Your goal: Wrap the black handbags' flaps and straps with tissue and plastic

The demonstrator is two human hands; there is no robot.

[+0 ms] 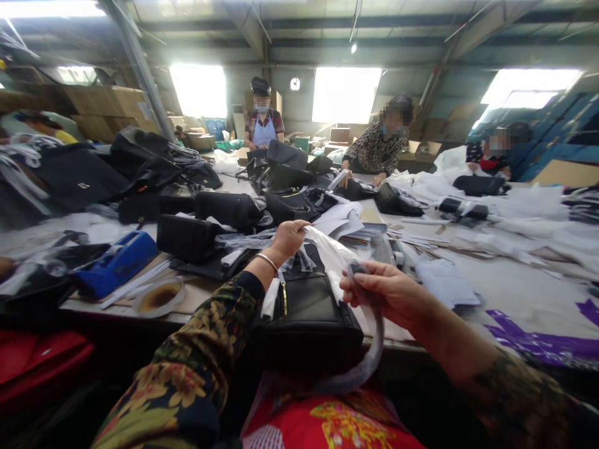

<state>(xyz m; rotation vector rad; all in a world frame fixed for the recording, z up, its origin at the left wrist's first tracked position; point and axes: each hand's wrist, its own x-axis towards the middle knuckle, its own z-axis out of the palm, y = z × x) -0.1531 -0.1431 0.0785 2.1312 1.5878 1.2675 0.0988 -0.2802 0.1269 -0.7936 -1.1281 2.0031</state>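
We see L hand (289, 242) closed on one end of a white wrap (327, 244), which stretches toward R hand (374, 287); R hand grips a plastic-covered strap (378, 337) that curves down past the table (503, 280) edge, & we can't tell if it holds the wrap too. Below them we've a black bag (311, 302) w/ gold zip (284, 299) at the near edge, blue tape dispenser (116, 265) off L.
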